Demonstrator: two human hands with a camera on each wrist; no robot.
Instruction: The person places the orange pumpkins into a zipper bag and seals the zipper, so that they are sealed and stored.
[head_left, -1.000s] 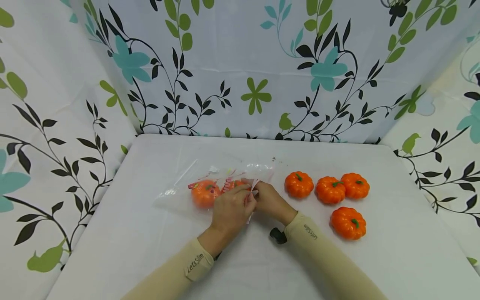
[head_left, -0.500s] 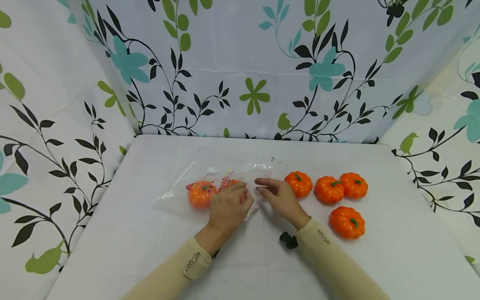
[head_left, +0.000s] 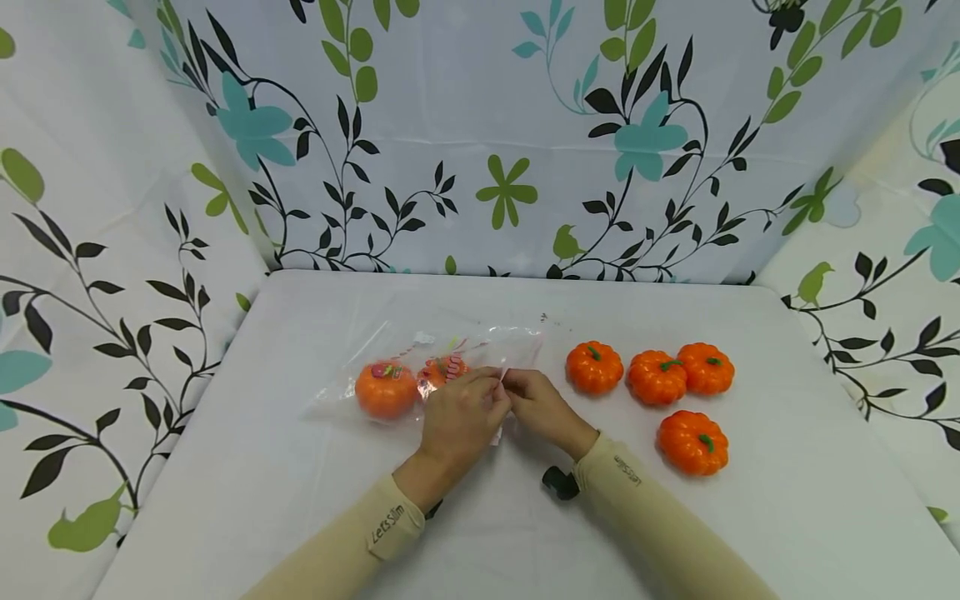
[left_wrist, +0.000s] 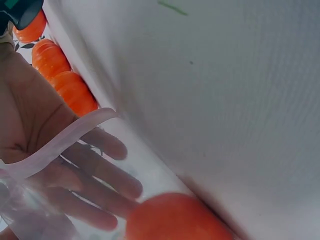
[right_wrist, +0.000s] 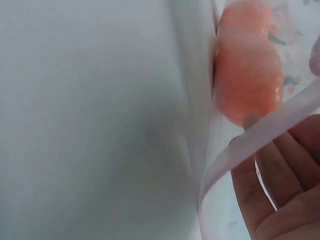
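Note:
A clear plastic bag (head_left: 491,340) with pink print lies at the table's middle, two orange toy pumpkins (head_left: 386,390) showing inside it. My left hand (head_left: 457,417) pinches the bag's mouth. Right beside it, the fingertips of my right hand (head_left: 546,410) meet the same edge and pinch it too. In the left wrist view, the pink edge strip (left_wrist: 62,143) crosses in front of my right palm, whose fingers show through the film. The right wrist view has my left hand's fingers behind the strip (right_wrist: 265,131), the bagged pumpkins beyond.
Several loose orange pumpkins (head_left: 657,378) with green stems sit on the white table (head_left: 300,500) to the right of the bag, one nearer (head_left: 693,442) than the others. Leaf-patterned cloth (head_left: 435,125) hangs around the back and sides.
My right hand left the bag's edge half a second ago and is now back at it. The pumpkins in the bag have shifted left. My left hand has kept its hold.

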